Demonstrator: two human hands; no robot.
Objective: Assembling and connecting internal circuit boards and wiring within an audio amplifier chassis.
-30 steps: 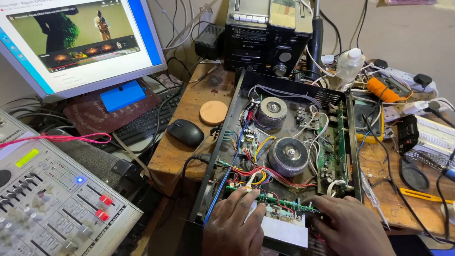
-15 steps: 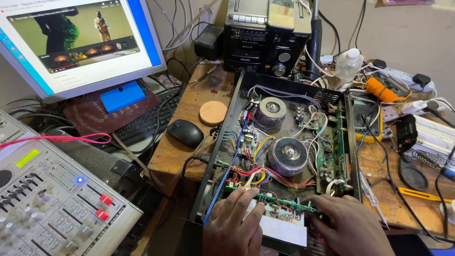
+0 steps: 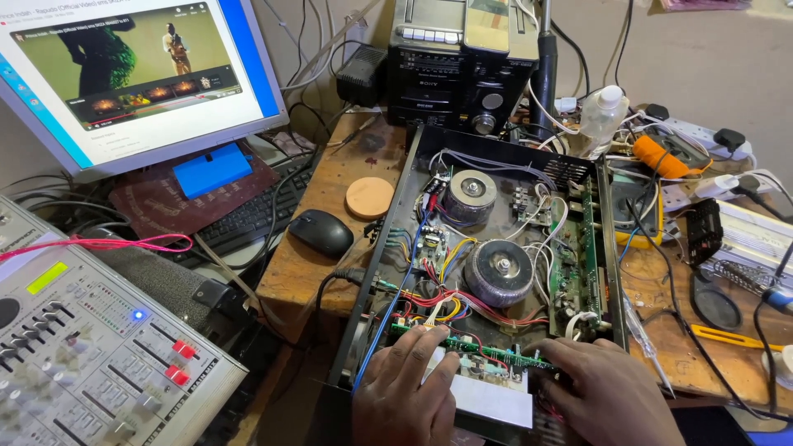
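Both hands (image 3: 496,392) rest on the amplifier's circuit board (image 3: 471,351).

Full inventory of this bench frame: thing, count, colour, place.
amplifier chassis: 1, black, lid off, centre of bench
toroidal transformers: 2, grey, inside chassis
green circuit board: 1, near edge of chassis, under the fingers
computer mouse: 1, black, left of chassis
wooden disc: 1, tan, beyond the mouse
keyboard: 1, black, under the monitor
monitor: 1, lit, top left
audio mixer: 1, grey, bottom left
cassette stereo: 1, black, behind chassis
plastic bottle: 1, clear, top right
screwdriver: 1, clear handle, right of chassis
left hand: on the board's near edge
right hand: at chassis's near right corner
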